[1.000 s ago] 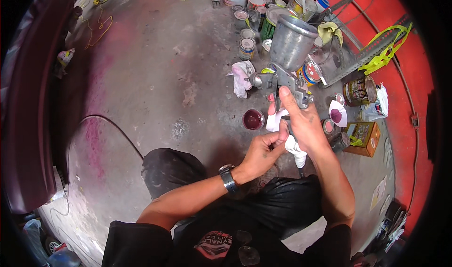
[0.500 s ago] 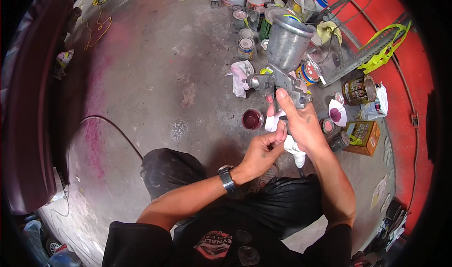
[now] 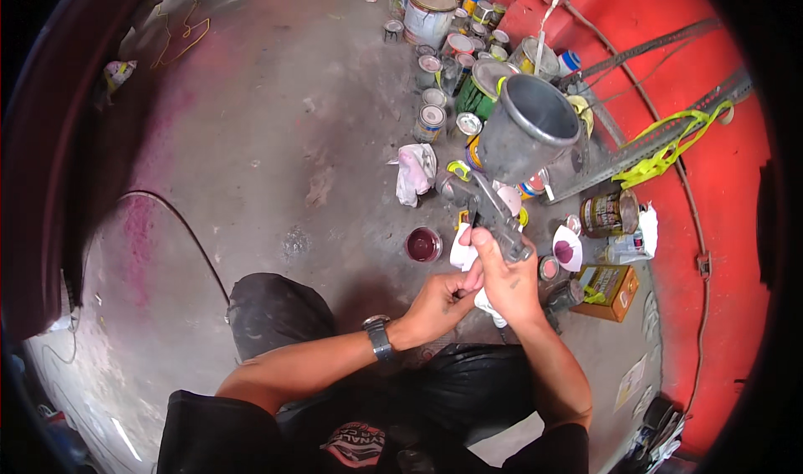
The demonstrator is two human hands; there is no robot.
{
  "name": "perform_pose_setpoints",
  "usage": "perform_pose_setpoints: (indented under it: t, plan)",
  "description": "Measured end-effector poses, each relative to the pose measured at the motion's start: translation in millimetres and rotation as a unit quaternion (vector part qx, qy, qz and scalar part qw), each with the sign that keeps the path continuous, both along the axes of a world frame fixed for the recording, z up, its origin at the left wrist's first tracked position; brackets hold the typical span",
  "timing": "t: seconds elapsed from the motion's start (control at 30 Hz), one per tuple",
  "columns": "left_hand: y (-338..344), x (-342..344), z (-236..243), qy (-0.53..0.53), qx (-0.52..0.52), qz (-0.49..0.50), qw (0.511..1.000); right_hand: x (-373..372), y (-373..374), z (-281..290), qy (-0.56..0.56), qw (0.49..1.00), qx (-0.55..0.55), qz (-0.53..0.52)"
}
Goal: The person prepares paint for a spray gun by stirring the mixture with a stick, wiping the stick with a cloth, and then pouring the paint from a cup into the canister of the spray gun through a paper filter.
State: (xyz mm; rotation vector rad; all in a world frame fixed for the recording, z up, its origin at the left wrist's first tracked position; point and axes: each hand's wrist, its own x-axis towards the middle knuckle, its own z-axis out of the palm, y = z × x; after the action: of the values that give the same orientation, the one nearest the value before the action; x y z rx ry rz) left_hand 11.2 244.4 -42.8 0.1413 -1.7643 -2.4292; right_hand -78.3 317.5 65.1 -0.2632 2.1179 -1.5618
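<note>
A grey metal spray gun (image 3: 495,215) with a large open-topped cup (image 3: 529,131) is tilted up in front of me. My right hand (image 3: 512,288) is closed round its handle, thumb along the back. White cloth (image 3: 462,248) shows at the handle, and more of it hangs below the fingers. My left hand (image 3: 439,307), with a watch at the wrist, pinches at the handle beside the right hand, seemingly on the cloth; its fingertips are partly hidden. A small cup of dark red paint (image 3: 423,245) stands on the floor just beyond my left hand.
Many paint cans (image 3: 431,18) crowd the floor ahead. A crumpled pinkish cloth (image 3: 415,175) lies nearby. To the right are a rectangular tin (image 3: 606,292), a metal stand (image 3: 648,152) and a red wall (image 3: 661,72). A dark hose (image 3: 188,223) crosses the floor at left.
The spray gun has tipped, so the inside of its cup now shows. Both hands have shifted slightly left and down in view, still together at the handle. The view itself has turned.
</note>
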Motion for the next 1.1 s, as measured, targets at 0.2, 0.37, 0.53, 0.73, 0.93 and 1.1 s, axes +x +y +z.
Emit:
perform_pose_setpoints:
  t: [0.2,0.37,0.53,0.73,0.93,1.1]
  plan:
    - [0.6,0.4,-0.9,0.021,-0.034,-0.007,0.999,2.9,5.6,-3.2,-0.029,0.999,-0.022,-0.001]
    - [2.4,1.3,-2.6,0.012,-0.033,-0.024,0.999,1.9,9.2,-7.5,-0.002,1.000,0.006,0.008]
    - [1.9,2.3,-1.1,0.011,-0.030,-0.021,0.999,4.6,8.8,-7.3,-0.005,1.000,-0.008,0.005]
    - [0.4,2.2,-1.4,0.012,-0.034,-0.017,0.999,8.1,7.7,-6.1,0.015,1.000,-0.004,0.009]
    - [-2.9,1.7,6.2,0.005,-0.032,-0.021,0.999,12.3,5.6,-12.4,0.060,0.998,-0.011,0.003]
    - [-31.0,-5.5,21.9,-0.036,0.024,0.008,0.999,15.6,10.2,-9.8,0.086,0.994,-0.060,-0.012]
